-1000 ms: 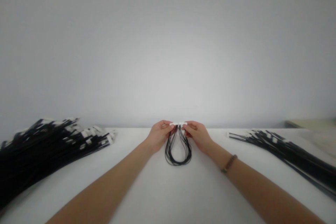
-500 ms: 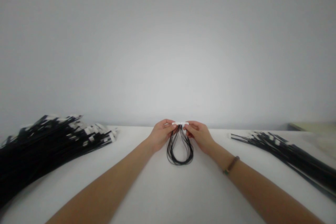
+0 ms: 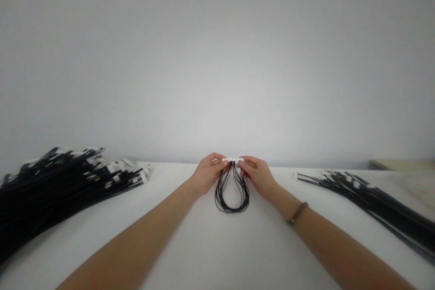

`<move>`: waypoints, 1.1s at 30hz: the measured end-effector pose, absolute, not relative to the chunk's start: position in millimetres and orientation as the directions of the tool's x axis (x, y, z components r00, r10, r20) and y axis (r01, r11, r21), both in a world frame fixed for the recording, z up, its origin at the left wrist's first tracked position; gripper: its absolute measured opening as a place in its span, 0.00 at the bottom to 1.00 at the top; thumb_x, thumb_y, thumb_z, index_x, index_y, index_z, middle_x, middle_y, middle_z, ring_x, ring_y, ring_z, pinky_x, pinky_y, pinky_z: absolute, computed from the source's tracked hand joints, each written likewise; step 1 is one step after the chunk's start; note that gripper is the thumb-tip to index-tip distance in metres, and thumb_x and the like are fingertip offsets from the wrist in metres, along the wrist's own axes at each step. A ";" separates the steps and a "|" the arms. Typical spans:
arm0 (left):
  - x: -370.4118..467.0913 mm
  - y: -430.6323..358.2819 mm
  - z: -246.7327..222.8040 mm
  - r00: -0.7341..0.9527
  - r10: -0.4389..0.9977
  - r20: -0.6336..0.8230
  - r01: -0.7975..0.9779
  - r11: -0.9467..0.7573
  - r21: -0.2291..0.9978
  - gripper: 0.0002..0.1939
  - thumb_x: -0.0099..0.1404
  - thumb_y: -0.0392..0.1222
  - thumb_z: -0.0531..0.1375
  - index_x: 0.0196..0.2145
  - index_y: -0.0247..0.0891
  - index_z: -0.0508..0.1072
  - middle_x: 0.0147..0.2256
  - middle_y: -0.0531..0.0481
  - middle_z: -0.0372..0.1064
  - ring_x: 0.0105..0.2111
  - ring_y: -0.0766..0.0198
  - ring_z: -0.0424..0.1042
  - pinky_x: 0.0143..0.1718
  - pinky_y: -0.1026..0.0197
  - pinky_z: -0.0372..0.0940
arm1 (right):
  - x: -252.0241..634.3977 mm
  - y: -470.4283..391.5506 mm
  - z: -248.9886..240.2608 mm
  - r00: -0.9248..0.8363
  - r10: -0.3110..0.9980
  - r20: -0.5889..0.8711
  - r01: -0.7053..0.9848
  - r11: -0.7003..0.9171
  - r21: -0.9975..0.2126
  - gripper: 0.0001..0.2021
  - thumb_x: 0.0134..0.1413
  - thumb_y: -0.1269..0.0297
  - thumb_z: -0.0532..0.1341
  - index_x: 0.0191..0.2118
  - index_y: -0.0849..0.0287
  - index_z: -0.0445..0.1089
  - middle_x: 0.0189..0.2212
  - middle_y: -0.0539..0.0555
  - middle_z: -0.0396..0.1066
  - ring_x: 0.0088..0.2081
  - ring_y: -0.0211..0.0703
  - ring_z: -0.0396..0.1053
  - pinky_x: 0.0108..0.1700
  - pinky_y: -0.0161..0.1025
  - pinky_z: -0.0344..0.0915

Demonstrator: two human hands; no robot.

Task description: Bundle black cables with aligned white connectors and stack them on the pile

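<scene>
Between my two hands hangs a black wire harness (image 3: 232,210), bent into a loop, with its white connectors (image 3: 233,160) side by side at the top. My left hand (image 3: 210,173) pinches the left connector between thumb and fingers. The right connector is pinched in the same way by my right hand (image 3: 257,175). The connectors lie end to end in a row; whether they touch is too small to tell. Thin black wires fan down from them and close in a rounded curve above the white table. Fingertips cover the outer ends of the connectors.
A large heap of black wire harnesses (image 3: 68,190) with white connectors lies on the left. On the right is a smaller bundle of similar harnesses (image 3: 370,195). The white table (image 3: 217,253) meets a pale wall (image 3: 217,77) behind. A yellowish-green object (image 3: 401,164) stands at the far right.
The whole view has shifted very slightly. Both hands keep their pinch on the connectors, and the wire loop hangs as before.
</scene>
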State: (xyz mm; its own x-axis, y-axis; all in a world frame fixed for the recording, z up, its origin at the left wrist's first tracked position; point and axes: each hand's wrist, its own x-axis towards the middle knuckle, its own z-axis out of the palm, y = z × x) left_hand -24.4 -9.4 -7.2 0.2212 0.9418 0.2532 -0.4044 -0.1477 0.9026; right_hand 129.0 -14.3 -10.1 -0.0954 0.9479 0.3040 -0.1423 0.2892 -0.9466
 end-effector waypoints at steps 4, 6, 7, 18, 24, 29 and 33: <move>-24.9 -9.5 -7.3 0.239 0.933 0.270 -0.404 -0.157 0.901 0.11 0.48 0.37 0.62 0.29 0.33 0.63 0.24 0.51 0.66 0.27 0.69 0.67 0.33 0.65 0.59 | 128.5 -14.3 -10.0 -0.097 0.949 0.300 -0.137 0.286 -0.948 0.15 0.37 0.59 0.61 0.33 0.64 0.67 0.19 0.49 0.64 0.19 0.31 0.58 0.21 0.30 0.55; -24.9 -9.7 -7.2 0.239 0.934 0.267 -0.404 -0.154 0.901 0.11 0.48 0.36 0.62 0.29 0.33 0.63 0.24 0.51 0.66 0.27 0.69 0.67 0.33 0.65 0.59 | 128.7 -14.5 -9.8 -0.097 0.949 0.300 -0.139 0.286 -0.948 0.15 0.37 0.59 0.62 0.33 0.64 0.67 0.19 0.49 0.64 0.20 0.31 0.58 0.21 0.30 0.55; -24.8 -9.7 -7.1 0.236 0.936 0.262 -0.405 -0.150 0.902 0.11 0.47 0.36 0.62 0.29 0.33 0.63 0.24 0.51 0.66 0.27 0.69 0.67 0.33 0.65 0.59 | 128.9 -14.5 -9.8 -0.096 0.949 0.301 -0.139 0.287 -0.948 0.15 0.37 0.59 0.62 0.33 0.64 0.67 0.20 0.49 0.64 0.20 0.31 0.58 0.21 0.30 0.54; -24.4 -9.3 -6.1 0.234 0.944 0.231 -0.411 -0.119 0.904 0.12 0.47 0.35 0.63 0.29 0.32 0.64 0.25 0.49 0.67 0.28 0.69 0.67 0.35 0.64 0.59 | 129.8 -11.4 -12.8 -0.103 0.943 0.317 -0.144 0.301 -0.943 0.15 0.37 0.59 0.61 0.32 0.64 0.67 0.21 0.51 0.65 0.20 0.32 0.58 0.21 0.30 0.54; -25.2 -9.0 -6.9 0.230 0.943 0.239 -0.413 -0.128 0.902 0.12 0.46 0.37 0.63 0.29 0.33 0.65 0.25 0.49 0.68 0.27 0.69 0.67 0.33 0.65 0.60 | 129.2 -12.2 -12.2 -0.091 0.945 0.314 -0.156 0.298 -0.942 0.15 0.37 0.59 0.61 0.32 0.64 0.67 0.21 0.51 0.66 0.20 0.32 0.58 0.21 0.30 0.54; -25.4 -8.5 -6.9 0.236 0.943 0.236 -0.411 -0.123 0.903 0.12 0.46 0.37 0.63 0.29 0.33 0.65 0.26 0.48 0.68 0.28 0.68 0.67 0.34 0.65 0.60 | 129.1 -12.7 -11.1 -0.092 0.946 0.310 -0.142 0.296 -0.945 0.15 0.37 0.59 0.61 0.33 0.64 0.67 0.22 0.51 0.66 0.20 0.31 0.58 0.21 0.30 0.54; -25.5 -8.3 -6.8 0.236 0.943 0.234 -0.410 -0.121 0.904 0.12 0.46 0.37 0.63 0.29 0.33 0.65 0.26 0.48 0.68 0.28 0.68 0.67 0.34 0.65 0.60 | 129.5 -12.2 -11.8 -0.093 0.944 0.318 -0.146 0.303 -0.942 0.14 0.37 0.59 0.61 0.32 0.64 0.67 0.22 0.51 0.66 0.20 0.31 0.58 0.21 0.30 0.54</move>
State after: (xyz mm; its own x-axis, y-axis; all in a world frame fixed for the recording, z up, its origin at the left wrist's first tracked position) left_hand -25.5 -8.3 -6.8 0.2359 0.9432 0.2339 -0.4104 -0.1215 0.9038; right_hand 129.5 -12.2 -11.8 -0.0926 0.9436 0.3179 -0.1459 0.3030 -0.9418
